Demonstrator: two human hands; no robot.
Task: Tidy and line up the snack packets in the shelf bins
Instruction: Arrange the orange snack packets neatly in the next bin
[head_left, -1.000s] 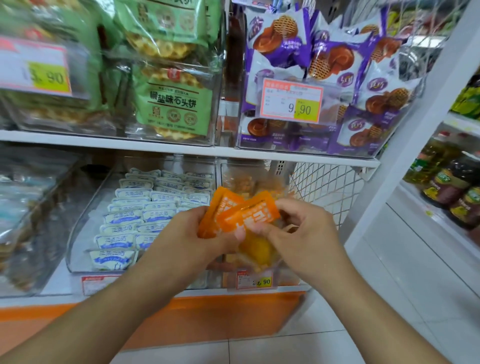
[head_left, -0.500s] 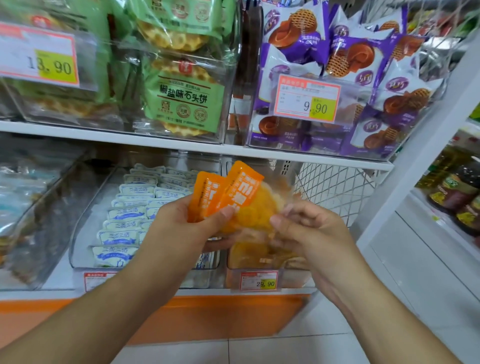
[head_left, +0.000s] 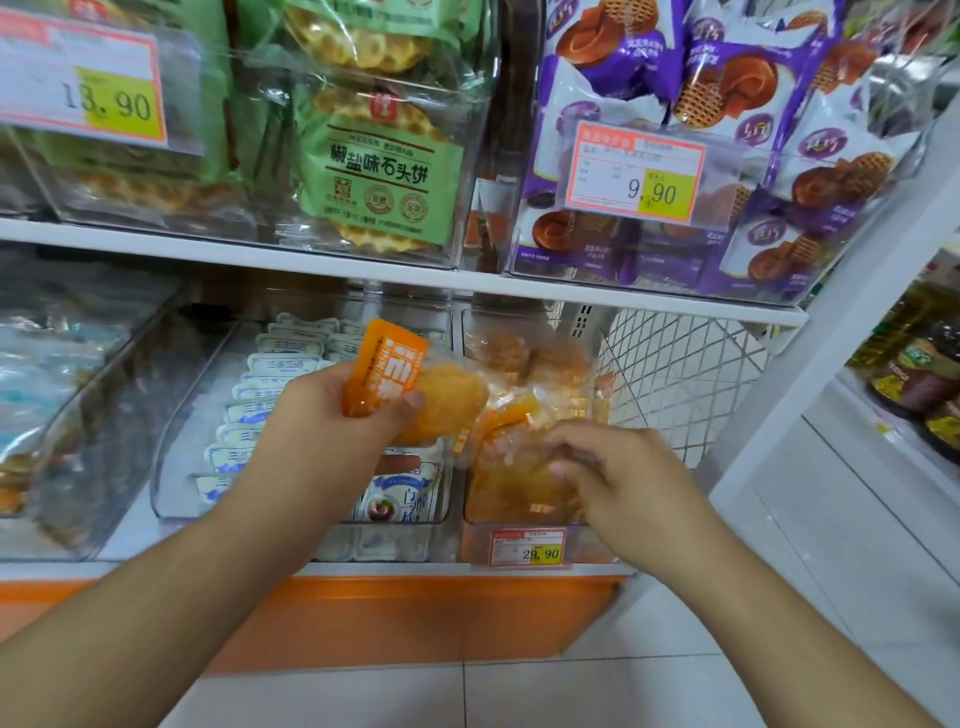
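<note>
My left hand grips orange snack packets with a round yellow cake showing through the clear wrap, held above the lower shelf. My right hand reaches down into the clear bin of the same orange packets, fingers curled on one blurred packet at the top of the pile. To the left, a clear bin holds rows of small white and blue packets.
The upper shelf carries bins of green waffle-biscuit packs and purple pastry packs. A white wire mesh panel closes the shelf's right end. Price tags hang on the bin fronts. Bottles stand at far right.
My hands have parted: the right hand dropped from the held packets into the orange bin with one packet. The left hand stayed up with the rest.
</note>
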